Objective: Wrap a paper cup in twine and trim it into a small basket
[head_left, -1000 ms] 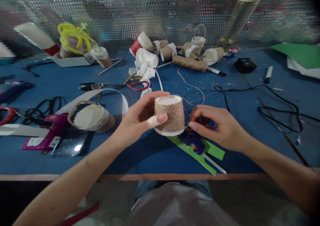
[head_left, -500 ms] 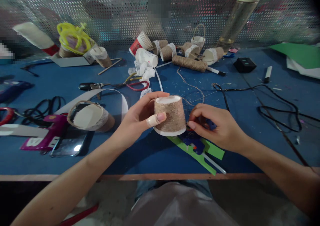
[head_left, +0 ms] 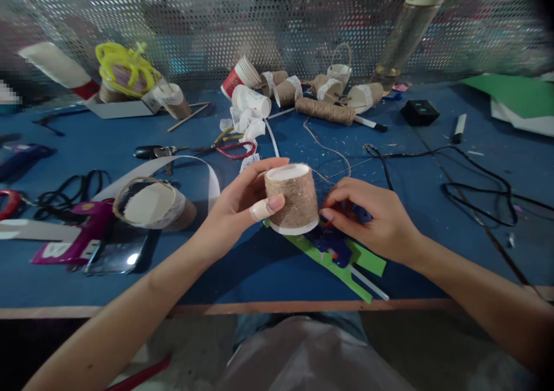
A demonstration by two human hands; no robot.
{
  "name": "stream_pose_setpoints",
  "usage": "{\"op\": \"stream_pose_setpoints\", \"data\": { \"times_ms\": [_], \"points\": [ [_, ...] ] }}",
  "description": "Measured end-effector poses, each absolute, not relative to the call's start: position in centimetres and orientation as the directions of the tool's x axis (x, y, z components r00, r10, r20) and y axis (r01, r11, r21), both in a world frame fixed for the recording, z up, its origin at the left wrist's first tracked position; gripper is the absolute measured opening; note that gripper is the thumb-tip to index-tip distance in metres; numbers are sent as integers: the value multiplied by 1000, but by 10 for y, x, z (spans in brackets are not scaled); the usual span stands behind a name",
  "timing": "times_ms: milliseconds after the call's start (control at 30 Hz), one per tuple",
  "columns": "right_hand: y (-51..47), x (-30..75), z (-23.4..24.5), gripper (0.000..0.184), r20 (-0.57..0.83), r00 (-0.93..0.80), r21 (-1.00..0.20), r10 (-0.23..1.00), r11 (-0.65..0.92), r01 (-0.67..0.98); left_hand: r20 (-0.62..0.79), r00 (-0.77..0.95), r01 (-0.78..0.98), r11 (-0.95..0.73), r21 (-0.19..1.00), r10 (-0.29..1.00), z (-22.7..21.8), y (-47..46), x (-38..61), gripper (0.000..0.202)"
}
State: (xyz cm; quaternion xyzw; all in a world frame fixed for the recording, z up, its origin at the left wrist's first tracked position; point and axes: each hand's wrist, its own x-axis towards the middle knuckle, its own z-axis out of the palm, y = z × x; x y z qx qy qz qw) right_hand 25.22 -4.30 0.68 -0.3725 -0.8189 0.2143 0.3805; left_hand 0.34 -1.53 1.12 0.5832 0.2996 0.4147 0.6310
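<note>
Presently, head view. The left hand (head_left: pixel 236 206) grips a cup (head_left: pixel 292 198) wrapped in twine. The cup is upside down, with its white base up and its white rim down. The bandaged thumb lies across the front of the cup and the fingers curl over the far top edge.

The cup is held just above the desk (head_left: pixel 259 264), at centre frame.

The right hand (head_left: pixel 372 221) is to the right of the cup. Its fingers are drawn together and the tips press on the lower right rim. Whether they pinch anything cannot be told.

A thin strand (head_left: pixel 333 151) runs from behind the cup toward a spool (head_left: pixel 326 111) at upper centre.

Beneath the right hand lies a blue glue gun (head_left: pixel 331 244), resting on a green strip (head_left: pixel 346 270) that slants toward the near edge of the desk.

At left of centre, a second wrapped cup (head_left: pixel 151 205) lies on its side, touching a purple tool (head_left: pixel 75 238).

Scissors (head_left: pixel 225 147) lie beyond the left hand. More cups (head_left: pixel 298 88) cluster at upper centre near the mesh wall. A black cable (head_left: pixel 467 177) loops across the right of the desk.
</note>
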Motion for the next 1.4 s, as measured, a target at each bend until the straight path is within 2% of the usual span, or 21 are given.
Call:
{"op": "stream_pose_setpoints", "data": {
  "times_ms": [233, 400, 700, 833, 967, 1067, 1233, 1333, 1400],
  "points": [
    [-50, 249, 9, 3, 535, -413, -604, 737, 675, 423, 62, 497, -153, 18, 988, 865, 12, -18, 4, 53],
    [-50, 249, 10, 2, 527, -460, -568, 714, 699, 434, -2, 426, -165, 81, 983, 905, 14, -14, 4, 54],
    [-42, 260, 5, 12, 474, -409, -574, 780, 626, 529, -14, 324, -393, 148, 907, 946, 23, -6, 0, 42],
    [-41, 261, 6, 11, 516, -438, -530, 736, 676, 512, -89, 356, -426, 247, 870, 930, 25, -5, 1, 39],
    [-44, 259, 7, 16, 550, -507, -449, 664, 747, 491, -136, 372, -461, 310, 831, 918, 20, -3, 2, 25],
    [-46, 259, 8, 19, 566, -525, -419, 636, 770, 481, -109, 373, -462, 287, 839, 921, 16, -3, 0, 19],
    [-48, 260, 10, 23, 561, -549, -460, 620, 784, 416, -98, 323, -407, 232, 883, 941, 18, -3, 0, 31],
    [-48, 263, 11, 36, 520, -656, -499, 548, 817, 287, -79, 223, -447, 174, 877, 972, 22, -3, 2, 29],
    [-46, 267, 11, 37, 491, -673, -532, 553, 802, 271, -17, 137, -512, 85, 855, 990, 28, -4, 2, 31]
  ]
}}
